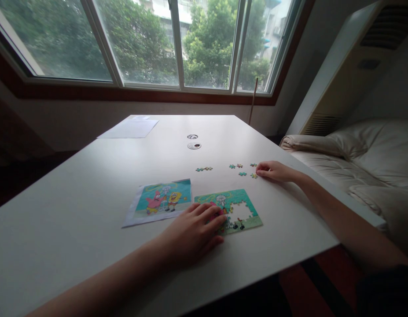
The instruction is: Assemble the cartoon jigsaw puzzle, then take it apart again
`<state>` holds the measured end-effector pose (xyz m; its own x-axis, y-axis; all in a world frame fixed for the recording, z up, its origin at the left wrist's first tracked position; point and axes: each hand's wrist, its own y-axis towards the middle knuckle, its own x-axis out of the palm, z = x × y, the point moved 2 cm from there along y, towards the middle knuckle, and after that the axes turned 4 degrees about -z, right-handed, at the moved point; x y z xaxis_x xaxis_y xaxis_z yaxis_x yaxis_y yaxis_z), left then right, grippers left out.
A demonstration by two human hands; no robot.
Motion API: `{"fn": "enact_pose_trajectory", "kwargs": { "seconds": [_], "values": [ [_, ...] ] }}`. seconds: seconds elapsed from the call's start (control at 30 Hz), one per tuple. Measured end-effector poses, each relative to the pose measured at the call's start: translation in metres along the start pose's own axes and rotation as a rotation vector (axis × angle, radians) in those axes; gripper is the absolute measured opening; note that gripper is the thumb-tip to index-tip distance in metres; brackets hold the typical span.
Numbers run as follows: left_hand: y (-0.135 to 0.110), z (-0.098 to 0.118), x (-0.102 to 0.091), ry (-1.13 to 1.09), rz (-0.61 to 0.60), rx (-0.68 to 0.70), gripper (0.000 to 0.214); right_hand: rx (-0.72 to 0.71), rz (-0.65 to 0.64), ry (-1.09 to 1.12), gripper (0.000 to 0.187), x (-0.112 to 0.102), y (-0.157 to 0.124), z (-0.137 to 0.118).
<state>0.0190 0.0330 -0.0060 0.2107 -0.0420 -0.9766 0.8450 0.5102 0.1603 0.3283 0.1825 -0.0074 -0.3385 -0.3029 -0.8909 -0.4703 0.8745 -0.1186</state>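
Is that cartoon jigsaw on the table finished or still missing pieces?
Unfinished. The jigsaw has a white gap in its right half, and loose pieces lie on the table beyond it, by the right hand.

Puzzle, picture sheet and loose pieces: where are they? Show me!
puzzle (pixel 237 196), head view, green top strip above the hole.
picture sheet (pixel 164 200), head view, middle of the cartoon print.
loose pieces (pixel 242 174), head view, one teal piece of the scatter.

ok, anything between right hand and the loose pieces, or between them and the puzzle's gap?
Nothing visible. Right hand is at the loose pieces; only bare table lies between them and the puzzle gap. Left hand rests on the puzzle's left side, off the gap.
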Motion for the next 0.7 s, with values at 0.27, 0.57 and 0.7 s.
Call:
{"fn": "enact_pose_trajectory", "kwargs": {
  "seconds": [0.27, 0.57, 0.7],
  "values": [
    [0.000, 0.001, 0.000, 0.003, -0.008, -0.003, 0.037, -0.015, 0.007, -0.020, 0.035, -0.001, -0.001, 0.000],
    [0.000, 0.001, 0.000, 0.001, -0.018, -0.007, 0.036, -0.013, 0.048, -0.005, 0.036, 0.007, 0.003, -0.005],
    [0.000, 0.000, 0.001, -0.005, -0.034, -0.012, 0.037, -0.019, 0.025, 0.040, 0.033, 0.009, 0.005, -0.003]
  ]
}}
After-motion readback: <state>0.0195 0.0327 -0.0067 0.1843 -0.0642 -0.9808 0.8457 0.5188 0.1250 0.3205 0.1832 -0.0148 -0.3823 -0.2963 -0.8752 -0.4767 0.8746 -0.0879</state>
